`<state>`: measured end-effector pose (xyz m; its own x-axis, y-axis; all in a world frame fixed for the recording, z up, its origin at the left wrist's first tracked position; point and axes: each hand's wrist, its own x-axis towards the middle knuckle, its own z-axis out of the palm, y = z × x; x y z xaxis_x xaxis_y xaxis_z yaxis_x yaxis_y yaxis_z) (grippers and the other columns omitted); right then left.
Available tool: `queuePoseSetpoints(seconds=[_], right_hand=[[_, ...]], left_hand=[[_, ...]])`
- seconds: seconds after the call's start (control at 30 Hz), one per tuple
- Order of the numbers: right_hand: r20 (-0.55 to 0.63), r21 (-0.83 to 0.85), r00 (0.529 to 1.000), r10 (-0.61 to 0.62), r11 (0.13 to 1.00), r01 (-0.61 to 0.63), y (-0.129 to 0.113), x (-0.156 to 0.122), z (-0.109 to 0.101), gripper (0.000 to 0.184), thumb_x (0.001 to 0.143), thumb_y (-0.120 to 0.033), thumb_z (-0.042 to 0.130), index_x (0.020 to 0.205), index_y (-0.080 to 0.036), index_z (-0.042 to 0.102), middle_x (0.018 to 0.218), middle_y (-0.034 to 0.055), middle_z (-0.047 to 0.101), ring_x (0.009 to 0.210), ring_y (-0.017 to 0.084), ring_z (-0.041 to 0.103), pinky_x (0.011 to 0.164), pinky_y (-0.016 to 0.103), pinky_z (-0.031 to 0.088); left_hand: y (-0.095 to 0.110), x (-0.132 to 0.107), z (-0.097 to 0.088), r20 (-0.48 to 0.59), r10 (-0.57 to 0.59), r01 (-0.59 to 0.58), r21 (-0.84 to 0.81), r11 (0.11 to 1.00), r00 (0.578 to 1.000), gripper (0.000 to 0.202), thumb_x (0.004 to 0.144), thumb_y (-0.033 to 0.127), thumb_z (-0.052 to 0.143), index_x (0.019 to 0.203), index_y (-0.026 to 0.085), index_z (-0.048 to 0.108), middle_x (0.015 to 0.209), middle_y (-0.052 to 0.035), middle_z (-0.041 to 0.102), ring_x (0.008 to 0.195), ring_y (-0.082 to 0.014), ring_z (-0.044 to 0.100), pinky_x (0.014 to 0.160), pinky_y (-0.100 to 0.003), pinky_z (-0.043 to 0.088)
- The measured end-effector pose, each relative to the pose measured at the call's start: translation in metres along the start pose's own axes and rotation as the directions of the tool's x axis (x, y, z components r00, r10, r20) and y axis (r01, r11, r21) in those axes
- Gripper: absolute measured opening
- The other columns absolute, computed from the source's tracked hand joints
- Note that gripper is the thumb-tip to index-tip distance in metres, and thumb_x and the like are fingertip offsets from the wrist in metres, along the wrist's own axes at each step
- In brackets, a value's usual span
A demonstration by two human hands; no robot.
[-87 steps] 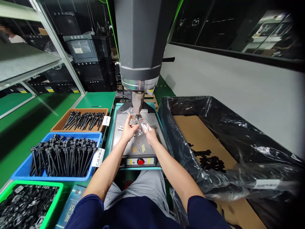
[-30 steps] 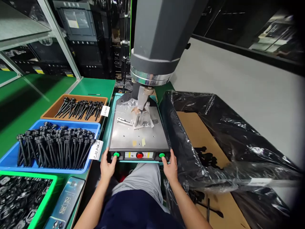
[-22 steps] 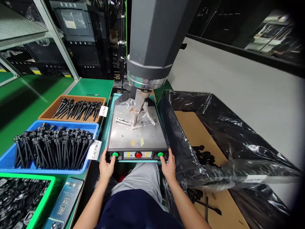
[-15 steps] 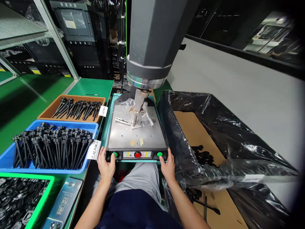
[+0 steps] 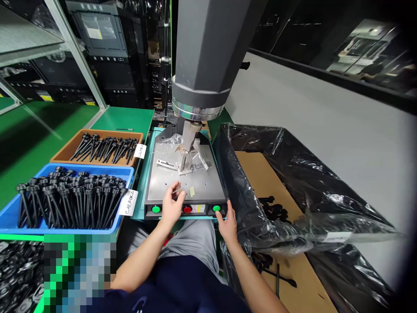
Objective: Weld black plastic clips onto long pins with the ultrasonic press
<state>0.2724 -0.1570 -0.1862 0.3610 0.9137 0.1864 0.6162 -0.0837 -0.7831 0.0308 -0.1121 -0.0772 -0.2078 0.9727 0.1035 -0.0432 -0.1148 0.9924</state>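
My left hand (image 5: 171, 208) is over the front edge of the steel base plate (image 5: 208, 186), thumb and fingers apart, nothing visible in it. Behind it is the front control panel (image 5: 170, 216), with a left green button (image 5: 156, 209) and a red button (image 5: 186, 209). At the panel's right end, my right hand (image 5: 228, 224) rests with fingers along the corner and thumb just below the right green button (image 5: 216, 208). Farther back, a metal horn (image 5: 190, 134) points down from the grey machine head (image 5: 203, 56) at a small metal fixture (image 5: 185, 163). Clear film partly covers the fixture area.
To the left stand a brown tray (image 5: 57, 157) and a blue tray (image 5: 81, 231) of black ribbed stems, plus a green bin (image 5: 41, 304) of black parts. On the right, a box lined with black plastic (image 5: 280, 143) holds black pieces. A shelf post (image 5: 78, 54) rises at left.
My left hand has left the left green button and moved right and forward over the plate's front edge. My right hand stays by the right button.
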Motion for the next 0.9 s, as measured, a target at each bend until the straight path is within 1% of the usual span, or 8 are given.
queuePoseSetpoints(seconds=[0.2,0.3,0.4,0.5,0.6,0.67,0.8,0.9], right_hand=[[-0.005,0.097,0.999,0.045,0.994,-0.044,0.001,0.003,0.002,0.075,0.084,-0.055,0.054,0.146,-0.018,0.035,0.143,0.0182,0.046,0.130,0.032,0.046,0.102,0.049,0.042],[-0.102,0.097,0.995,-0.008,0.995,0.018,-0.013,0.003,-0.005,0.064,0.085,-0.053,0.054,0.137,-0.015,0.049,0.135,0.0188,0.052,0.124,0.031,0.051,0.102,0.050,0.044],[-0.219,0.023,0.962,-0.162,0.985,0.171,-0.038,0.001,-0.011,0.045,0.088,-0.045,0.055,0.122,-0.016,0.061,0.126,0.0173,0.058,0.120,0.030,0.054,0.106,0.052,0.041],[-0.084,0.176,0.976,-0.201,0.961,0.213,-0.062,0.003,-0.002,0.035,0.091,-0.039,0.052,0.118,-0.019,0.063,0.114,0.0141,0.067,0.109,0.027,0.062,0.097,0.048,0.049],[0.169,0.402,0.965,-0.202,0.908,0.119,-0.087,0.018,0.021,0.037,0.092,-0.038,0.050,0.122,-0.019,0.060,0.105,0.0111,0.072,0.096,0.024,0.068,0.086,0.043,0.056],[0.236,0.452,0.935,-0.264,0.882,0.135,-0.106,0.035,0.038,0.039,0.092,-0.037,0.050,0.125,-0.019,0.058,0.105,0.0103,0.072,0.095,0.024,0.069,0.085,0.043,0.056],[0.155,0.386,0.879,-0.451,0.847,0.366,-0.149,0.078,0.063,0.038,0.092,-0.028,0.042,0.126,-0.020,0.058,0.119,0.0117,0.065,0.110,0.025,0.062,0.094,0.045,0.051],[0.032,0.296,0.849,-0.527,0.817,0.496,-0.172,0.103,0.074,0.043,0.091,-0.025,0.040,0.131,-0.022,0.053,0.132,0.0125,0.055,0.128,0.027,0.048,0.107,0.051,0.040]], left_hand=[[0.015,0.054,0.020,0.036,-0.070,0.073,-0.113,0.991,0.997,0.062,0.073,0.033,0.075,0.129,0.019,0.050,0.128,-0.0132,0.058,0.112,-0.0204,0.058,0.095,-0.034,0.047],[0.024,0.075,0.032,0.049,-0.136,0.143,-0.184,0.973,0.989,0.056,0.070,0.032,0.078,0.118,0.016,0.056,0.109,-0.0104,0.066,0.095,-0.0166,0.063,0.084,-0.030,0.049],[0.033,0.088,0.039,0.092,-0.209,0.225,-0.229,0.947,0.974,0.035,0.068,0.033,0.078,0.094,0.014,0.063,0.078,-0.0036,0.067,0.069,-0.0130,0.063,0.063,-0.024,0.047],[0.041,0.091,0.042,0.121,-0.230,0.254,-0.254,0.933,0.966,0.026,0.067,0.033,0.077,0.076,0.014,0.062,0.061,0.0009,0.060,0.055,-0.0106,0.058,0.052,-0.021,0.042],[0.048,0.087,0.042,0.147,-0.228,0.262,-0.286,0.922,0.963,0.028,0.067,0.035,0.076,0.077,0.014,0.062,0.066,-0.0002,0.063,0.056,-0.0096,0.060,0.051,-0.019,0.042],[0.053,0.083,0.042,0.168,-0.235,0.278,-0.318,0.906,0.957,0.031,0.067,0.037,0.076,0.080,0.013,0.062,0.071,-0.0018,0.065,0.058,-0.0091,0.062,0.052,-0.018,0.043],[0.064,0.077,0.043,0.185,-0.269,0.323,-0.415,0.851,0.945,0.032,0.065,0.033,0.079,0.080,0.012,0.061,0.073,-0.0034,0.067,0.057,-0.0081,0.063,0.050,-0.016,0.045],[0.069,0.074,0.045,0.191,-0.271,0.328,-0.419,0.847,0.943,0.032,0.064,0.032,0.080,0.080,0.012,0.061,0.070,-0.0029,0.068,0.054,-0.0075,0.063,0.049,-0.015,0.045]])
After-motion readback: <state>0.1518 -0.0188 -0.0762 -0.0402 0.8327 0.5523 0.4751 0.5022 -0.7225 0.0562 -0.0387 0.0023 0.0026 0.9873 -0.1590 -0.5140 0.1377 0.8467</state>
